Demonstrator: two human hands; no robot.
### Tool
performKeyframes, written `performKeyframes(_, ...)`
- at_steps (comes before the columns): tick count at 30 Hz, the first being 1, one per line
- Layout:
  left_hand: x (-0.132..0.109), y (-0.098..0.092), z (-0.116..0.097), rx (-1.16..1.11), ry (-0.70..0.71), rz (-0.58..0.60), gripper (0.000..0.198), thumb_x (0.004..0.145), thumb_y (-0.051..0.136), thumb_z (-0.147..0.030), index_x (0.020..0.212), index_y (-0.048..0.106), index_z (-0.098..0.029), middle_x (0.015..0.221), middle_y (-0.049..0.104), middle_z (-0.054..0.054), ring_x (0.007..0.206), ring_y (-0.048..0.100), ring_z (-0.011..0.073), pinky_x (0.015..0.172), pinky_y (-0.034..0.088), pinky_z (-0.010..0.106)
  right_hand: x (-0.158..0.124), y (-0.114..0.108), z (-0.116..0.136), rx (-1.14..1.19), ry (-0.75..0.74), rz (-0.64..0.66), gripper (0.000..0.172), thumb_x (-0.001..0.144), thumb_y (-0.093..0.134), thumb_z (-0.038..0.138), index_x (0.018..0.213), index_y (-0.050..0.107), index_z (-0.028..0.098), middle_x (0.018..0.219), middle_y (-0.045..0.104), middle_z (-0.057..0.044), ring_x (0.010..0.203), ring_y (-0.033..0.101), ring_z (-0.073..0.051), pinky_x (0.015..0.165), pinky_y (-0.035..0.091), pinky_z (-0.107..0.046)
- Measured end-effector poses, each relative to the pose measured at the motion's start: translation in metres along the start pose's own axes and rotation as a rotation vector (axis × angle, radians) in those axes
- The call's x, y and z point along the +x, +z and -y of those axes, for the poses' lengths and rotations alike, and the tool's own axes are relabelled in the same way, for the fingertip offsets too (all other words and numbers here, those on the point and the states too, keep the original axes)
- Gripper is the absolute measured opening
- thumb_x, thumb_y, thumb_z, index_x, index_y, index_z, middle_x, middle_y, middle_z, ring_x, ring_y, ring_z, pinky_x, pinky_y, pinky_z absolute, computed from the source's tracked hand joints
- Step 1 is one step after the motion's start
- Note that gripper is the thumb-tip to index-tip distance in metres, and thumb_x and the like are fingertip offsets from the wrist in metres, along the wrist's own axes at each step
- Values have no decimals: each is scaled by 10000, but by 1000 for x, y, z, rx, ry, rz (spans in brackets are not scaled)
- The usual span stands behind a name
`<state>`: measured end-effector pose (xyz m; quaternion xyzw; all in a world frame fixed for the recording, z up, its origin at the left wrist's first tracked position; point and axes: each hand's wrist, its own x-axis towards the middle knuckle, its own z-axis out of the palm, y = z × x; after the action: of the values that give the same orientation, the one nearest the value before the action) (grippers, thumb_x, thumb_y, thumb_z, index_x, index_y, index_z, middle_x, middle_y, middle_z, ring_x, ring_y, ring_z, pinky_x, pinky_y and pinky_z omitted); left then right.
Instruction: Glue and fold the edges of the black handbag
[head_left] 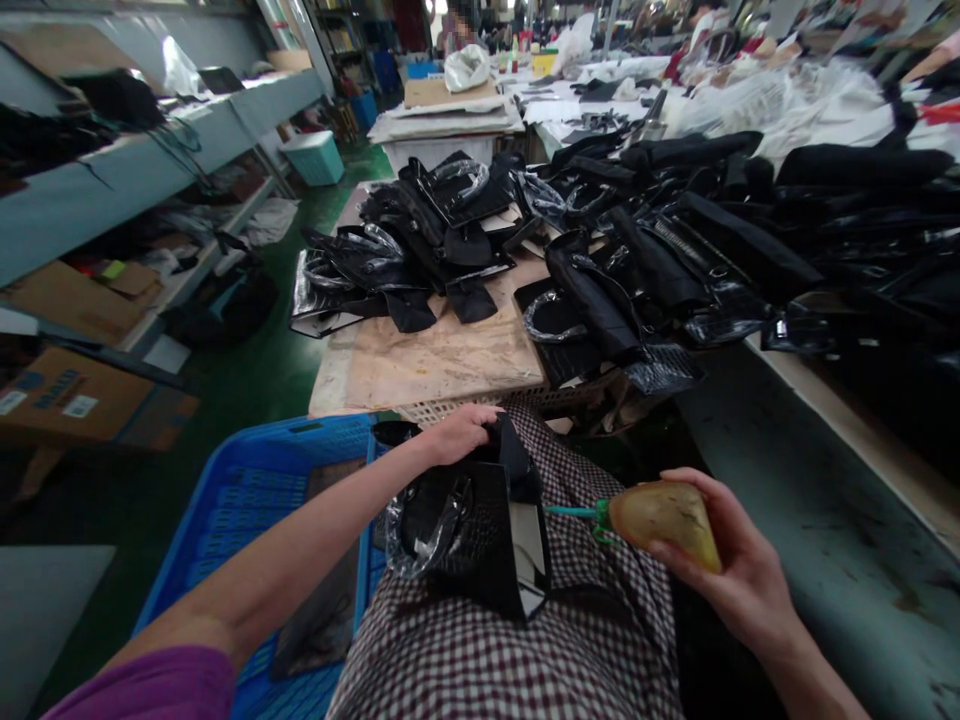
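Observation:
A black crocodile-patterned handbag piece [480, 530] with plastic-wrapped handles lies across my lap on a checked apron [600, 650]. My left hand [466, 432] pinches a black flap at its far edge. At the right side of the bag a pale inner strip [528, 555] shows. My right hand [724, 550] grips a yellowish squeeze bottle [664, 520] with a green cap and a thin teal nozzle. The bottle is on its side, its nozzle tip pointing left, close to the bag's right edge. Whether the tip touches the bag I cannot tell.
A blue plastic crate [247, 470] stands at my left. Ahead, a wooden table [442, 360] bears several black bag pieces [427, 230]. More black pieces [720, 250] are heaped along the right. Cardboard boxes [90, 400] sit under the left bench [150, 160].

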<state>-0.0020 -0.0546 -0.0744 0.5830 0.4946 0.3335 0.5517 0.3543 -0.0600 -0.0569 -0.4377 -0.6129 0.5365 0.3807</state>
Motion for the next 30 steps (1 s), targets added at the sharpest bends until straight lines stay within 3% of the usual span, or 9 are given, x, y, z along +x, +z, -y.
performKeyframes(6, -3, -2, 3, -15, -8, -17, 334, 591, 503, -49, 808, 742, -138, 893, 707, 36, 905, 622, 211, 982, 457, 380, 8, 2, -2, -19, -12, 26, 551, 717, 898, 333, 1218, 668, 307, 1128, 649, -43, 919, 645, -252, 764, 581, -282)
performKeyframes(14, -5, -2, 1, -11, -16, -8, 358, 577, 485, -51, 816, 739, -133, 880, 698, 33, 876, 621, 200, 970, 458, 372, 15, 7, -9, -28, -120, 138, 546, 782, 857, 278, 1275, 631, 345, 1171, 637, -38, 980, 646, -240, 845, 559, -268)
performKeyframes(21, -3, -2, 3, -24, -15, -11, 334, 555, 479, -47, 774, 720, -123, 859, 693, 36, 864, 618, 195, 949, 467, 354, 20, 3, 1, -100, -215, 233, 505, 819, 829, 286, 1277, 624, 350, 1209, 620, -31, 1003, 644, -239, 845, 553, -245)
performKeyframes(30, -4, -2, 2, -15, -8, -16, 303, 597, 506, -45, 775, 738, -126, 842, 699, 29, 848, 616, 188, 950, 475, 357, 13, -10, -3, -170, -200, 424, 529, 873, 771, 292, 1349, 545, 335, 1195, 612, -45, 995, 657, -244, 843, 568, -249)
